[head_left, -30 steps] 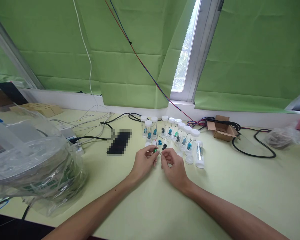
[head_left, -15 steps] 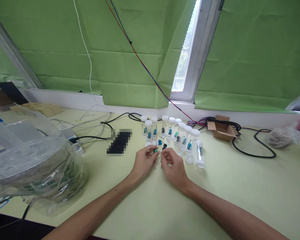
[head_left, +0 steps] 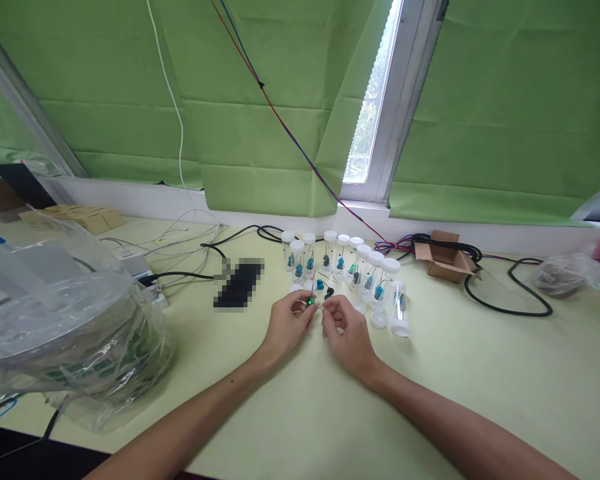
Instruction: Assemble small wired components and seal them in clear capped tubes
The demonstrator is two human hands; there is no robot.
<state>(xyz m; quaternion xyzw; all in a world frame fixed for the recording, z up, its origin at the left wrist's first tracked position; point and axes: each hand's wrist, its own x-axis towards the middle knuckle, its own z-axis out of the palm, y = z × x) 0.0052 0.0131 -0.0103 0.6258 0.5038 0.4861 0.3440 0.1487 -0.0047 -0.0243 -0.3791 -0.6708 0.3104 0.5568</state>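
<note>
My left hand (head_left: 291,323) is closed on a small green part (head_left: 311,302) with thin wires sticking out, one of them pointing up. Close on its right, my right hand (head_left: 347,330) pinches the end of a thin wire (head_left: 319,306) that runs from the green part. Just beyond the fingers lie a small blue part (head_left: 320,285) and a small black part (head_left: 329,292). Behind them stand several clear vials (head_left: 341,257) with white caps, holding blue, green or dark wired parts. One vial (head_left: 400,310) at the right front looks tilted.
A dark pixelated object (head_left: 239,285) lies left of the hands. Further left, a large clear plastic bag (head_left: 130,347) covers some equipment. An open cardboard box (head_left: 445,257) with black cable (head_left: 510,310) beside it sits at the back right. Cables (head_left: 190,233) run along the wall.
Both hands hold nearly the same position. The green part has turned very slightly between the fingers; nothing was let go.
</note>
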